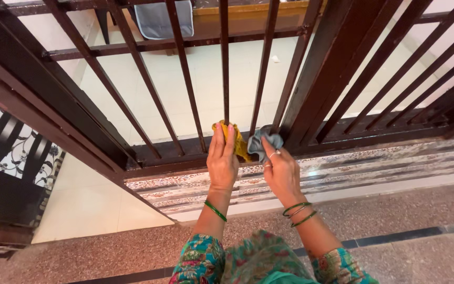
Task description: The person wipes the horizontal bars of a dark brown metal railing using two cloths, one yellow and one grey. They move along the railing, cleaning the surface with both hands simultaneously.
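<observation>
My left hand (222, 158) presses a yellow cloth (237, 142) against the bottom rail of a dark brown metal gate (185, 150), at the foot of a vertical bar. My right hand (280, 171) grips a grey cloth (265, 141) bunched against the same rail, just right of the yellow one. The two cloths touch each other. Green bangles circle both wrists, and a ring shows on my right hand.
Vertical gate bars (225, 63) rise ahead, with a thicker post (324, 68) to the right. Beyond them lies a pale tiled floor (222, 79). A patterned threshold strip (374, 168) and speckled floor (395, 210) run below. A black patterned panel (11, 152) stands at the left.
</observation>
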